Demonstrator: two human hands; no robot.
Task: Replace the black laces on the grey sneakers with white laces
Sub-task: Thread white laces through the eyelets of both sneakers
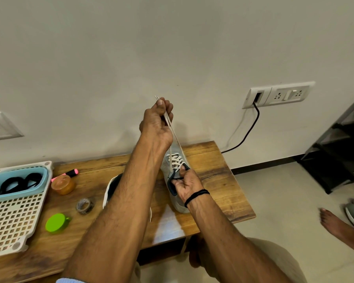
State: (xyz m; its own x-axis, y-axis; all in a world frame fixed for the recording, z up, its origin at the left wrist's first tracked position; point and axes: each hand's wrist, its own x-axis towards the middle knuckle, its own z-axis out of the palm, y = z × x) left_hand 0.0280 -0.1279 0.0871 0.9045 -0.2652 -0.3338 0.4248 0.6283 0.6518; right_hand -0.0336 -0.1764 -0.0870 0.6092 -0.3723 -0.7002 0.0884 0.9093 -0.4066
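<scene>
From the head view, the wooden table (213, 180) fills the lower left part of the picture. One grey sneaker (179, 204) sits on it, just past the middle toward 5 o'clock, with its toe pointing at the wall. A white lace (177, 160) is criss-crossed over its front. The left hand (157, 121) is lifted high above the shoe, at 12 o'clock from it. Its fingers and thumb pinch both ends of the white lace, and the two strands run tight from the hand down to the shoe. The right hand (185, 185) grips the dark rim of the shoe's opening, with the thumb on top. The other sneaker (111, 188) lies at 9 o'clock from the first, mostly hidden behind the left arm. Far off at 9 o'clock, the black laces (16, 183) lie in a blue bin (40, 180), which sits in a white basket with holes (12, 221). Between the basket and the shoes are an orange jar (62, 185), a pink marker (71, 173), a roll of tape (85, 205) and a round green thing (55, 223).
</scene>
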